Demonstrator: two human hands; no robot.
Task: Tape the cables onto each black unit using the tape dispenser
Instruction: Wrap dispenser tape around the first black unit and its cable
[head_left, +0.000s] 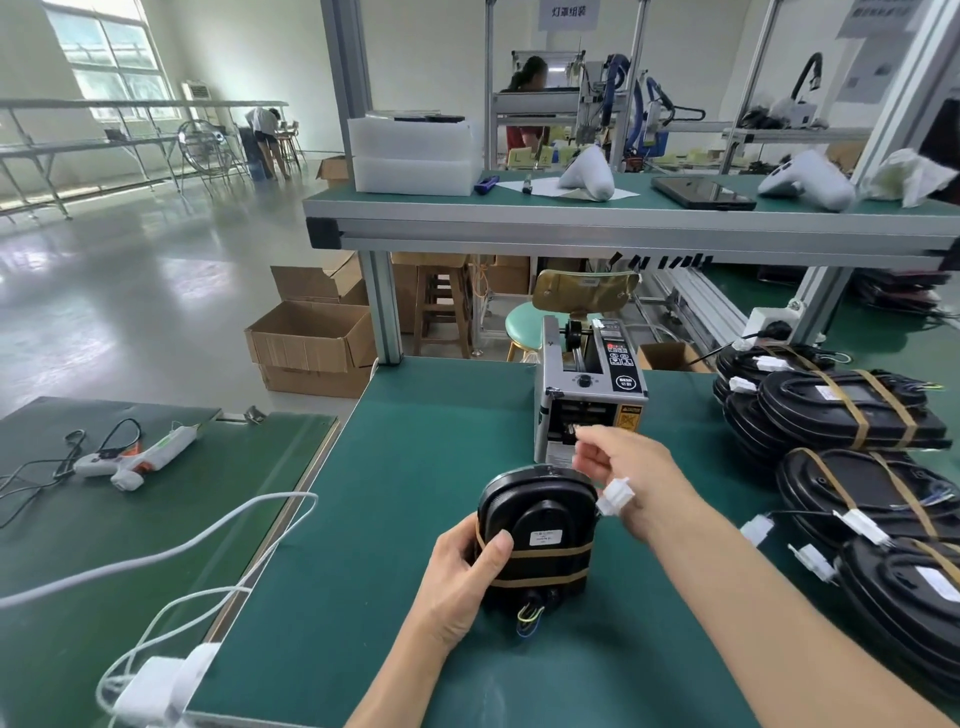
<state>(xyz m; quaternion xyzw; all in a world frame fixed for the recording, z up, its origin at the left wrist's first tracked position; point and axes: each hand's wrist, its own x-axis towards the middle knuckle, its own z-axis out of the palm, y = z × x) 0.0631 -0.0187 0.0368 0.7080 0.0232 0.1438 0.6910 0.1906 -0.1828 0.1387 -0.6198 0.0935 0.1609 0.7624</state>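
Two hands busy — your left hand (460, 577) grips the unit (537, 525); your right hand (628, 475) pinches at the dispenser (589, 384) slot.

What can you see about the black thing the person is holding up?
The black unit is a rounded, glossy shell that looks like plastic, held up on its edge on the green table. A raised hump on its face carries a small white label. Two brownish tape bands cross its lower half. Yellow, blue and dark wires poke out at the bottom, and a white connector sticks out at its right. The left hand grips its left side, thumb on the face.
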